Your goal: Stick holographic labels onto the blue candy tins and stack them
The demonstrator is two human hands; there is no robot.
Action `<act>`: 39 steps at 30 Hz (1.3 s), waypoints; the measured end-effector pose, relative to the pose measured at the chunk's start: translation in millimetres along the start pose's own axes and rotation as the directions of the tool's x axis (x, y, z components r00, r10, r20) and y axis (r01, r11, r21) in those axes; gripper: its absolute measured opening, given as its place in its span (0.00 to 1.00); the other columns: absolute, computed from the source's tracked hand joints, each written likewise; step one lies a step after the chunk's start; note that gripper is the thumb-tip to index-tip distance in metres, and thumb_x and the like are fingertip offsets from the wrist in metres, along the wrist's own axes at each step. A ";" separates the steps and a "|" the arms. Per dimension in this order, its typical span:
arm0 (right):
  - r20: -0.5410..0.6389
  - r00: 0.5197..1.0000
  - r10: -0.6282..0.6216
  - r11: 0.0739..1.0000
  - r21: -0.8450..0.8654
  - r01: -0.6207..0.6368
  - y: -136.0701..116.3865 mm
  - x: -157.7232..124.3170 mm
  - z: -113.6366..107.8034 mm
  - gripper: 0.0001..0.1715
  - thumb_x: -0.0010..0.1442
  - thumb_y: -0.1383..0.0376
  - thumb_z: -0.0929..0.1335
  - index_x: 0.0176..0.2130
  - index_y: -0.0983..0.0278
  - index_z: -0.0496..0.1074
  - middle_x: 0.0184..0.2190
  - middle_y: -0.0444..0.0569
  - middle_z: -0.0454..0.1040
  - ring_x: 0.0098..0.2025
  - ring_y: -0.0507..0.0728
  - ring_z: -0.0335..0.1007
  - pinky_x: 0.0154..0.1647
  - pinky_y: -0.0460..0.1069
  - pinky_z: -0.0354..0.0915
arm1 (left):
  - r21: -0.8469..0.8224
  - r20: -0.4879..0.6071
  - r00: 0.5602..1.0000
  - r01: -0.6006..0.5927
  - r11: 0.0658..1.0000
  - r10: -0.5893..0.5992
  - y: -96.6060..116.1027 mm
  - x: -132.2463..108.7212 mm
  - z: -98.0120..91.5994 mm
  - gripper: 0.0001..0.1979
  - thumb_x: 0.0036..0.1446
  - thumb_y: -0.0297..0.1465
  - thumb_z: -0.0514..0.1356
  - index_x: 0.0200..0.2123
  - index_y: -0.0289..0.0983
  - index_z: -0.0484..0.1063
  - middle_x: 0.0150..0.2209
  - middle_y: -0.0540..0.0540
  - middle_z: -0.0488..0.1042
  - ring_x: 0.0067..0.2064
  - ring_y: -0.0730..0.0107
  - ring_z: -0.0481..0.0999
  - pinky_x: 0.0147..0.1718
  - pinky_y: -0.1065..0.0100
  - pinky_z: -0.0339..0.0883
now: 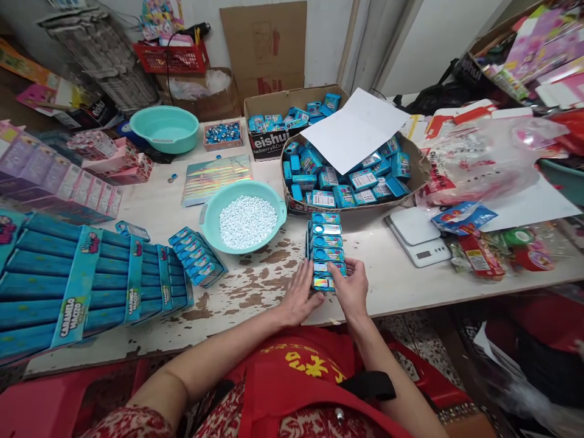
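Note:
A row of small blue candy tins (pixel 325 242) lies on the white worn table (pixel 255 286) in front of me. My left hand (pixel 300 296) rests with fingers stretched flat against the left side of the row's near end. My right hand (pixel 351 289) curls around the right side of the nearest tin (pixel 323 282), thumb on it. A teal bowl of small white candies (pixel 246 221) stands just left of the row. Behind the row sits a round basket (pixel 420 176) full of blue tins, partly covered by a white sheet (pixel 353 131).
Stacks of blue display cartons (pixel 86 286) fill the table's left. A short row of tins (pixel 196 255) lies beside them. A white scale (pixel 417 236) sits right of the row, then bags and wrappers (pixel 483 164). A cardboard box of tins (pixel 283 121) and an empty teal basin (pixel 165 128) stand behind.

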State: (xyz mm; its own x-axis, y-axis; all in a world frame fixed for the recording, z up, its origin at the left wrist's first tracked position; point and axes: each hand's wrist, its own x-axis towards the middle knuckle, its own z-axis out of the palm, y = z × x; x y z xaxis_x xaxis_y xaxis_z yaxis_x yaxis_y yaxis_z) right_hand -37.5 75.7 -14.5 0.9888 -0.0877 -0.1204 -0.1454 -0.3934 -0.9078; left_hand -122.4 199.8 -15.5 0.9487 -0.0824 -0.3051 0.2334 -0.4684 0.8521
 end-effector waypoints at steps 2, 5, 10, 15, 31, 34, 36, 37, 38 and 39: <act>0.042 0.999 0.010 0.999 0.031 -0.011 2.3 3.6 -3.7 0.26 0.46 0.51 0.69 0.39 0.65 0.64 0.35 0.53 0.71 0.37 0.59 0.69 0.40 0.55 0.66 | 0.053 0.064 0.994 0.084 0.995 -0.087 -10.0 3.0 -10.0 0.39 0.58 0.55 0.40 0.66 0.40 0.39 0.68 0.44 0.35 0.68 0.55 0.28 0.63 0.46 0.31; -0.006 0.998 -0.061 0.998 0.000 0.061 -2.9 -6.3 -15.6 0.23 0.53 0.55 0.65 0.44 0.67 0.63 0.40 0.56 0.70 0.39 0.59 0.68 0.41 0.56 0.66 | 0.095 0.015 0.987 0.155 0.983 -0.157 -27.7 -5.8 -36.9 0.35 0.60 0.52 0.40 0.66 0.41 0.45 0.68 0.45 0.39 0.68 0.56 0.32 0.63 0.49 0.34; 0.159 0.806 -0.571 0.813 -0.029 0.582 -13.4 -56.9 -23.3 0.12 0.59 0.64 0.64 0.45 0.63 0.67 0.39 0.53 0.69 0.42 0.57 0.66 0.42 0.53 0.65 | 0.149 0.209 0.938 0.248 0.957 -0.276 -56.6 -54.1 -59.3 0.32 0.50 0.46 0.59 0.56 0.37 0.63 0.53 0.40 0.70 0.52 0.57 0.69 0.49 0.64 0.61; 0.778 0.393 -0.491 0.759 0.161 0.631 16.9 -81.5 18.0 0.13 0.61 0.69 0.62 0.46 0.61 0.69 0.39 0.52 0.69 0.40 0.55 0.68 0.40 0.50 0.69 | 0.350 0.110 0.930 0.295 0.889 -0.352 -79.4 -71.3 -41.5 0.13 0.58 0.33 0.50 0.31 0.34 0.72 0.29 0.46 0.72 0.33 0.67 0.69 0.32 0.70 0.57; 0.918 0.190 -0.348 0.269 -0.097 0.958 49.1 -71.7 53.7 0.13 0.61 0.70 0.64 0.46 0.63 0.70 0.48 0.54 0.70 0.47 0.61 0.64 0.44 0.54 0.65 | 0.136 0.073 0.920 0.374 0.917 -0.386 -108.4 -49.8 -44.0 0.10 0.53 0.33 0.52 0.29 0.34 0.71 0.22 0.51 0.66 0.27 0.72 0.63 0.27 0.72 0.53; 0.914 0.206 -0.350 0.304 -0.097 0.948 40.9 -72.1 52.7 0.06 0.61 0.68 0.64 0.36 0.63 0.71 0.36 0.52 0.73 0.40 0.59 0.67 0.39 0.51 0.64 | 0.197 0.058 0.925 0.359 0.912 -0.377 -110.0 -46.6 -44.0 0.11 0.54 0.33 0.51 0.29 0.34 0.71 0.24 0.50 0.68 0.29 0.71 0.64 0.28 0.72 0.54; 0.903 0.246 -0.353 0.382 -0.101 0.919 32.3 -73.2 46.5 0.05 0.61 0.68 0.65 0.33 0.63 0.70 0.30 0.49 0.72 0.36 0.57 0.67 0.38 0.50 0.62 | 0.255 0.034 0.925 0.357 0.899 -0.378 -110.8 -45.1 -43.3 0.12 0.55 0.33 0.50 0.30 0.35 0.71 0.27 0.49 0.70 0.30 0.70 0.65 0.29 0.71 0.54; 0.893 0.280 -0.353 0.435 -0.108 0.894 27.8 -73.6 42.3 0.04 0.60 0.69 0.65 0.33 0.63 0.70 0.30 0.49 0.72 0.35 0.56 0.67 0.38 0.49 0.62 | 0.279 0.023 0.925 0.357 0.891 -0.378 -111.2 -44.6 -42.9 0.12 0.56 0.33 0.50 0.31 0.35 0.71 0.27 0.48 0.71 0.31 0.69 0.66 0.29 0.71 0.54; 0.881 0.321 -0.348 0.491 -0.120 0.863 23.6 -73.8 38.2 0.03 0.60 0.69 0.66 0.33 0.63 0.69 0.30 0.48 0.72 0.35 0.55 0.67 0.37 0.48 0.62 | 0.296 0.016 0.927 0.354 0.887 -0.375 -111.3 -44.2 -42.4 0.12 0.56 0.32 0.50 0.31 0.35 0.72 0.28 0.47 0.71 0.31 0.68 0.66 0.30 0.71 0.55; 0.867 0.366 -0.337 0.542 -0.139 0.829 20.2 -73.6 34.8 0.03 0.60 0.69 0.65 0.34 0.63 0.69 0.31 0.48 0.72 0.35 0.55 0.67 0.36 0.47 0.62 | 0.304 0.013 0.929 0.348 0.887 -0.369 -111.3 -44.1 -42.1 0.12 0.56 0.32 0.50 0.31 0.35 0.72 0.29 0.47 0.72 0.32 0.68 0.67 0.30 0.71 0.55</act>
State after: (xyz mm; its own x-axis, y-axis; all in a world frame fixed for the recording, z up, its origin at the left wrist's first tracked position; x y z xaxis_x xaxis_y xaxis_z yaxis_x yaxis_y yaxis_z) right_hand -112.2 106.0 -38.0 0.4393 0.8942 -0.0865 0.7360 -0.4134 -0.5360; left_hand -181.2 292.6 -79.0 0.7928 0.0846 -0.6036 0.4723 -0.7113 0.5206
